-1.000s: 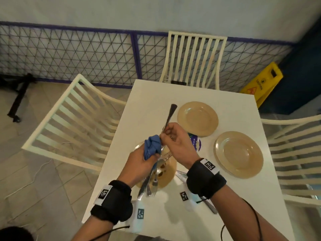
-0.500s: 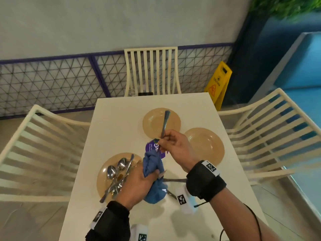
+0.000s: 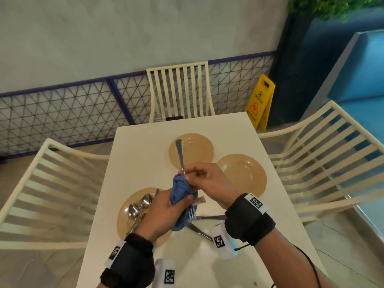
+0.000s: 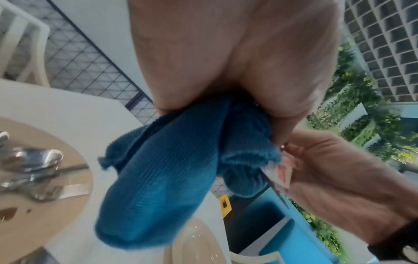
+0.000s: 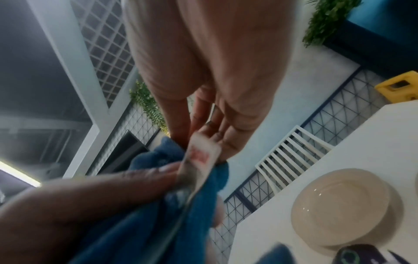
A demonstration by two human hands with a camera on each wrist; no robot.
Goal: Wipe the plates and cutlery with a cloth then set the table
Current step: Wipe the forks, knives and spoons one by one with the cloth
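My left hand (image 3: 166,210) grips a bunched blue cloth (image 3: 180,191) wrapped around a fork. The fork's handle (image 3: 180,154) sticks up past the cloth and its tines (image 3: 192,213) poke out below. My right hand (image 3: 204,180) pinches the handle just above the cloth. A tan plate (image 3: 126,223) at the near left holds spoons (image 3: 139,205) and other cutlery. Two bare tan plates sit further off, one far (image 3: 195,150) and one to the right (image 3: 244,173). The left wrist view shows the cloth (image 4: 162,178) hanging from my fist. In the right wrist view my left thumb (image 5: 126,180) presses on the cloth (image 5: 156,219).
Two knives (image 3: 209,217) lie on the white table (image 3: 141,154) under my right wrist. Cream slatted chairs stand at the far end (image 3: 178,90), left (image 3: 52,194) and right (image 3: 324,163). A yellow caution sign (image 3: 260,100) stands by the mesh fence.
The view has swung right. My hands moved from above the cutlery plate to its right. The fork handle tipped from leaning right to leaning slightly left, and the tines now show below the cloth.
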